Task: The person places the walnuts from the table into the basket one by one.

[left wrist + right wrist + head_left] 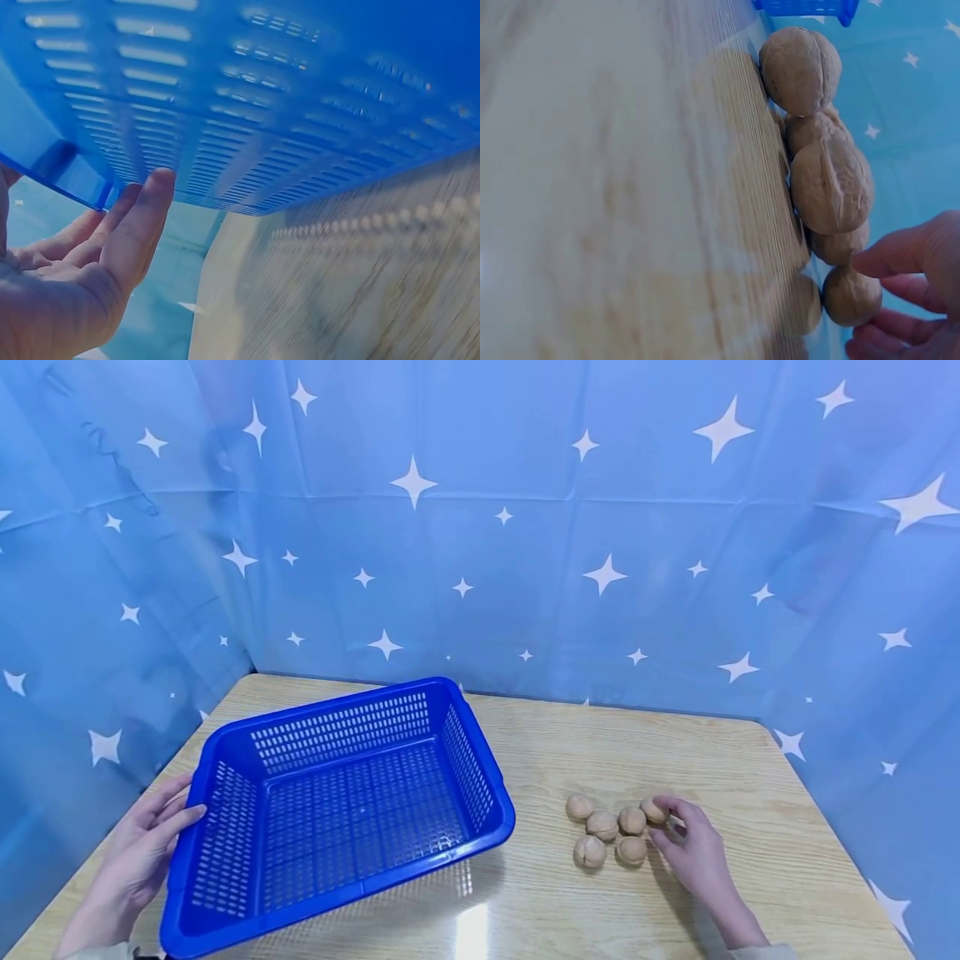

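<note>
A blue plastic basket (360, 827) with slotted walls is held up at a tilt on the left, its shadow on the wooden table below. My left hand (142, 852) grips the basket's left rim, thumb over the edge and fingers outside. From the left wrist view, the fingers (142, 217) reach along the basket's slotted outside. Several walnuts (602, 825) lie in a cluster to the right. At the cluster's right end, my right hand (697, 852) holds its curved fingers and thumb around one walnut (853, 296), low at the tabletop.
The light wooden table (570, 743) extends behind and around the walnuts. A blue curtain (525, 552) with white stars hangs along its back and sides. Bare tabletop separates the basket from the walnuts.
</note>
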`<state>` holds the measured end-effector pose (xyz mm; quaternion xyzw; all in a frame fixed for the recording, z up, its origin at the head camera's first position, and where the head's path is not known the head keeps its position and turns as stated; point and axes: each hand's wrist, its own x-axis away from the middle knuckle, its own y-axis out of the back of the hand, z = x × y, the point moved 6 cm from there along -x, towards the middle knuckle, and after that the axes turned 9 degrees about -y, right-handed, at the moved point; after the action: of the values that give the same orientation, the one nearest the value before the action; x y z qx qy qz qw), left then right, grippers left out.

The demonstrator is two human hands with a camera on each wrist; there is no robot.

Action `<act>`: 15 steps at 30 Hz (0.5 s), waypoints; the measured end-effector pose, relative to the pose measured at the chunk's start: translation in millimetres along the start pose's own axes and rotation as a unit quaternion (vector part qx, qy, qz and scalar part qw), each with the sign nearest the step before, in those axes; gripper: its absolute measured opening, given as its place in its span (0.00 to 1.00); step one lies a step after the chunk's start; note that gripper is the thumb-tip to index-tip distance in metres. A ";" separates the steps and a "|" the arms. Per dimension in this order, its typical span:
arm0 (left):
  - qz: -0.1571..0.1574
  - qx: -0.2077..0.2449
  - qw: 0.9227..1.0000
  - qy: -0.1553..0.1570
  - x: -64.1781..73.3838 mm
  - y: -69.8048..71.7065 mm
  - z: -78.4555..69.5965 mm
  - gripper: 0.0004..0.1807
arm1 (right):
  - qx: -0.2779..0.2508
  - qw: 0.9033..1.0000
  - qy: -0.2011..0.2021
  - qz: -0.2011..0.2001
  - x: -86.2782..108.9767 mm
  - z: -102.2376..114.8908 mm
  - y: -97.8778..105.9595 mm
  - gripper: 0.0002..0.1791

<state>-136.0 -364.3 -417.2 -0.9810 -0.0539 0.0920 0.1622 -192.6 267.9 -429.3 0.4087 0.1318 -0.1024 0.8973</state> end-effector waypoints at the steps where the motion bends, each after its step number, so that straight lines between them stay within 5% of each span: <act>1: 0.005 0.004 1.000 0.002 -0.8 -1.9 0.4 0.24 | 0.001 1.000 -0.003 0.001 -0.4 0.0 -0.4 0.22; 8: 0.015 -0.004 0.999 0.033 -5.6 -9.4 5.7 0.24 | -0.013 1.000 -0.013 0.000 -2.9 -1.9 -1.1 0.23; 15: 0.064 -0.030 0.997 0.044 -10.9 -20.0 9.0 0.24 | -0.014 1.000 -0.011 0.002 -6.4 -5.2 -2.3 0.23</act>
<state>-150.0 -344.1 -417.3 -0.9899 0.0132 0.0568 0.1288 -200.1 270.8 -432.1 0.3956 0.1230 -0.1034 0.9043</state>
